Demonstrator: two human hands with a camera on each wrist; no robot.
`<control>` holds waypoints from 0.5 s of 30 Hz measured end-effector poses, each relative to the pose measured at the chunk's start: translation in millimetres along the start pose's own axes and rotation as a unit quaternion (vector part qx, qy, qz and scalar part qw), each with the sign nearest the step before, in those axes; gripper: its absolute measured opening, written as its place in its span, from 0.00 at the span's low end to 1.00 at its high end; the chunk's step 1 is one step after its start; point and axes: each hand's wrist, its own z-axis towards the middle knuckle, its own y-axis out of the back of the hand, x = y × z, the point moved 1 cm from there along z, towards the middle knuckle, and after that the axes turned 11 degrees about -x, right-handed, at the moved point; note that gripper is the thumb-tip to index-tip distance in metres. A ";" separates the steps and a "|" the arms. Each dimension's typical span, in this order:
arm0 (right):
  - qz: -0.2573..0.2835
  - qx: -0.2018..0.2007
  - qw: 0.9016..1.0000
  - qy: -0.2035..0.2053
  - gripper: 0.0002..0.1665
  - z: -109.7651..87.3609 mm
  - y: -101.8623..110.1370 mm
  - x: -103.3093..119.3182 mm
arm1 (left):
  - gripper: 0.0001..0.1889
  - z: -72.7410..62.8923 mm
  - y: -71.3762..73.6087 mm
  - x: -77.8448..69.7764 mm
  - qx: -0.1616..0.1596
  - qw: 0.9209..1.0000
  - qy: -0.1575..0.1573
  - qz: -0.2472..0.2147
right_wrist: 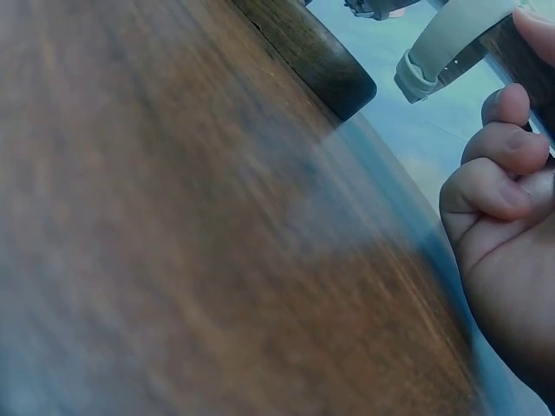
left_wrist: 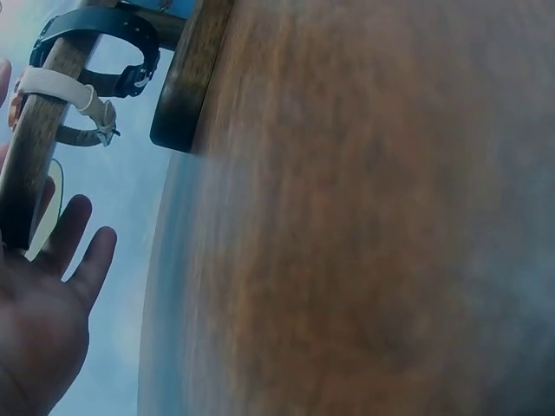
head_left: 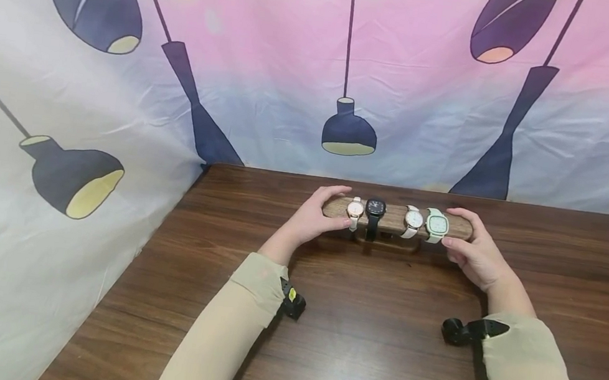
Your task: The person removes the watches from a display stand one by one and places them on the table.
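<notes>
A wooden watch stand (head_left: 394, 218) stands near the table's far edge, its bar raised above a wooden base (head_left: 396, 245). My left hand (head_left: 307, 216) holds the bar's left end between thumb and fingers; in the left wrist view two fingers (left_wrist: 65, 238) stretch free below it. At the right end, my right hand (head_left: 476, 252) grips the bar, with some fingers (right_wrist: 499, 160) curled. From left to right the bar carries a white-strapped watch (head_left: 355, 209), a black square watch (head_left: 375, 208), another white-strapped watch (head_left: 413, 219) and a mint-green square watch (head_left: 438, 224).
The dark wooden table (head_left: 355, 340) stretches toward me and to both sides. Behind it and on the left hangs a cloth (head_left: 287, 44) printed with lamps. Black wrist cameras are strapped at the left sleeve (head_left: 258, 285) and the right sleeve (head_left: 517, 352).
</notes>
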 end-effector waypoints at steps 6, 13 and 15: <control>-0.003 0.000 1.000 -0.001 0.32 0.6 -0.3 -0.2 | 0.34 3.0 -1.2 -1.1 -0.007 0.999 -0.024 0.023; -0.002 0.001 1.000 0.006 0.32 0.5 0.7 -0.8 | 0.33 6.5 -2.1 -2.6 -0.003 0.998 -0.045 0.048; 0.000 0.001 1.000 0.007 0.32 0.4 1.2 -1.1 | 0.34 7.4 -2.3 -3.5 -0.001 0.997 -0.047 0.067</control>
